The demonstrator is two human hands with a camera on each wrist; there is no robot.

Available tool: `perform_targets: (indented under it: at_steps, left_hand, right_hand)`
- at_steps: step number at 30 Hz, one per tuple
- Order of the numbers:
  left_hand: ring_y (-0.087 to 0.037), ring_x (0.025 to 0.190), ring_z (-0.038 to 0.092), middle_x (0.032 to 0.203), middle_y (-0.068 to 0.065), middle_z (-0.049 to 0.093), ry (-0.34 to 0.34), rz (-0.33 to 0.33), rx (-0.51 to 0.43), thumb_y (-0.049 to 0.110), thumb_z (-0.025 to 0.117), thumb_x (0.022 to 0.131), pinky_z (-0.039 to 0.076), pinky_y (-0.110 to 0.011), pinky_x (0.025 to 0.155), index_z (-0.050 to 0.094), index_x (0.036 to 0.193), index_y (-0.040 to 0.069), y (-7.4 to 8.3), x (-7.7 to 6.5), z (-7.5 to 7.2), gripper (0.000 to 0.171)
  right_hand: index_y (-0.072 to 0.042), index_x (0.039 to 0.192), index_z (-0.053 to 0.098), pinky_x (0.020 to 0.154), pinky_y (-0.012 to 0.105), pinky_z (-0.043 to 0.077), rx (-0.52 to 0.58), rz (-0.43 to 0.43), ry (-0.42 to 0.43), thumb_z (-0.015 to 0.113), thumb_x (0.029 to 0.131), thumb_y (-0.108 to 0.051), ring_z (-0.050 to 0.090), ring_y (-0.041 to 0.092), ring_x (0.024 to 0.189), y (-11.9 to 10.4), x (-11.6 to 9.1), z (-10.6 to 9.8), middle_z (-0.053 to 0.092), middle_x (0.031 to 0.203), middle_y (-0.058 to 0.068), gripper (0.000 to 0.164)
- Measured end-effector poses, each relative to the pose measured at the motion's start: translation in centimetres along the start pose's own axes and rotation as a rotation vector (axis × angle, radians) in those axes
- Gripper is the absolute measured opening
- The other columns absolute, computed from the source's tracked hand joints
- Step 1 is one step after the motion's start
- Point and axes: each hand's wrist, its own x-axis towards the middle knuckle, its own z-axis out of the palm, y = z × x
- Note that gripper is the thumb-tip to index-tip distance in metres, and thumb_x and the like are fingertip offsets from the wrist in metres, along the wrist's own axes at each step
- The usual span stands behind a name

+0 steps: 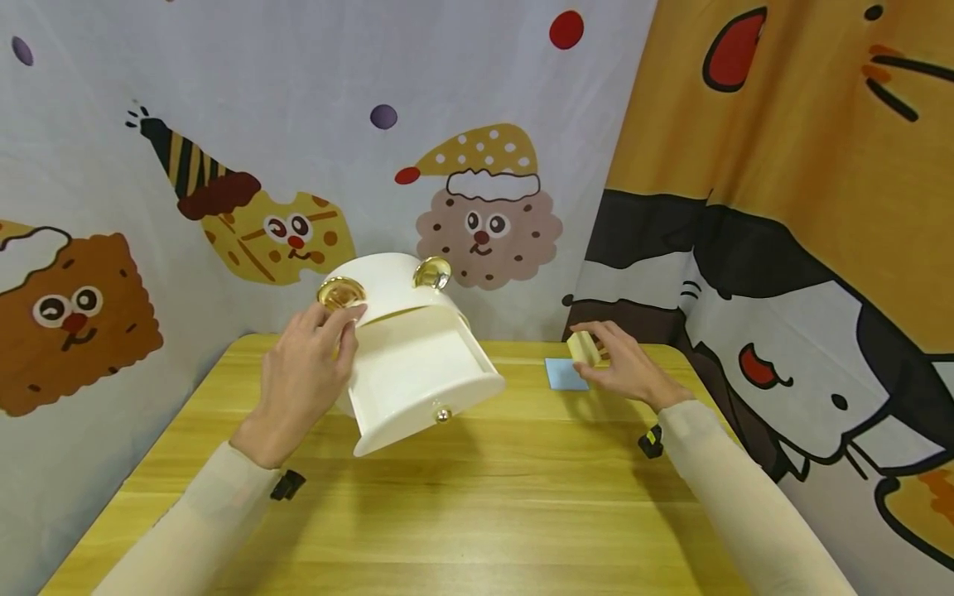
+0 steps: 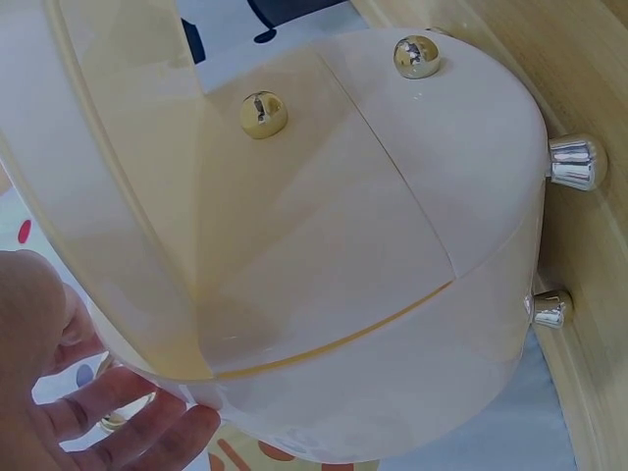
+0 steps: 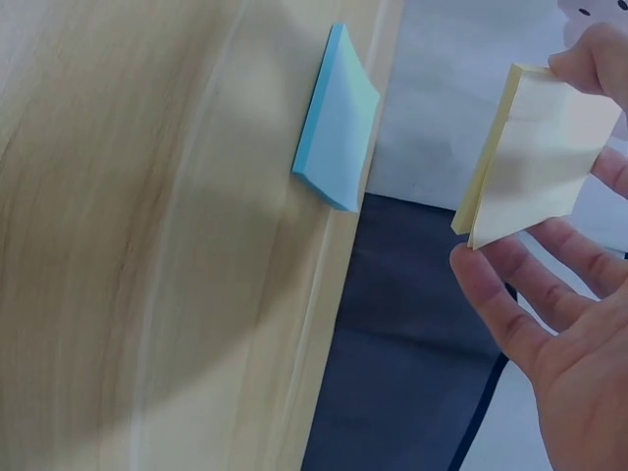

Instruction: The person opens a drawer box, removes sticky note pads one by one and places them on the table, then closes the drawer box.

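Observation:
A white toy-like drawer box (image 1: pixel 383 269) with gold ears stands left of the table's middle, its top drawer (image 1: pixel 417 364) pulled out and bare inside. My left hand (image 1: pixel 307 377) grips the box's upper left edge beside an ear, fingers (image 2: pixel 182 432) bent against the shell. Lower drawer fronts with gold knobs (image 2: pixel 263 115) show in the left wrist view. Between thumb and fingertips my right hand (image 1: pixel 622 364) pinches a pale yellow sticky note pad (image 3: pixel 540 157), raised above the table. Beneath it lies a blue sticky note pad (image 1: pixel 564 375).
The wooden table (image 1: pixel 477 513) ends at the back against a printed white curtain (image 1: pixel 298 66). An orange and black patterned curtain (image 1: pixel 805 165) hangs at the right. Shiny feet (image 2: pixel 577 162) stick out under the box.

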Motion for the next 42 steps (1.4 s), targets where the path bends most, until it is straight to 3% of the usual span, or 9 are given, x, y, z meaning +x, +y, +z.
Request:
perform_targets:
  at_steps: [19, 29, 42]
  left_hand:
    - [-0.023, 0.068, 0.048, 0.09, -0.006, 0.061, -0.01, 0.006, -0.008, 0.017, 0.063, 0.105, 0.037, -0.032, 0.043, 0.077, 0.128, 0.02, -0.1, 0.0, 0.0, 0.027]
    - [-0.024, 0.069, 0.051, 0.093, -0.006, 0.063, -0.021, -0.005, -0.006, 0.017, 0.063, 0.105, 0.04, -0.033, 0.043, 0.076, 0.128, 0.021, -0.2, 0.0, 0.0, 0.027]
    - [-0.024, 0.069, 0.051, 0.093, -0.006, 0.063, -0.017, 0.004, -0.004, 0.017, 0.062, 0.106, 0.039, -0.032, 0.043, 0.076, 0.13, 0.021, -0.1, 0.0, -0.1, 0.028]
  right_hand:
    - [-0.032, 0.152, 0.053, 0.087, 0.05, 0.057, -0.047, 0.089, -0.013, 0.077, 0.097, -0.045, 0.061, 0.029, 0.107, 2.1, -0.4, 0.6, 0.059, 0.133, 0.01, 0.062]
    - [-0.022, 0.153, 0.053, 0.084, 0.051, 0.055, -0.072, 0.123, -0.023, 0.078, 0.097, -0.042, 0.061, 0.034, 0.102, 2.6, -0.5, 0.7, 0.061, 0.129, 0.016, 0.065]
    - [-0.019, 0.157, 0.048, 0.1, 0.066, 0.051, -0.109, 0.229, -0.067, 0.072, 0.1, -0.047, 0.059, 0.042, 0.122, 4.0, -1.0, 0.8, 0.057, 0.142, 0.024, 0.068]
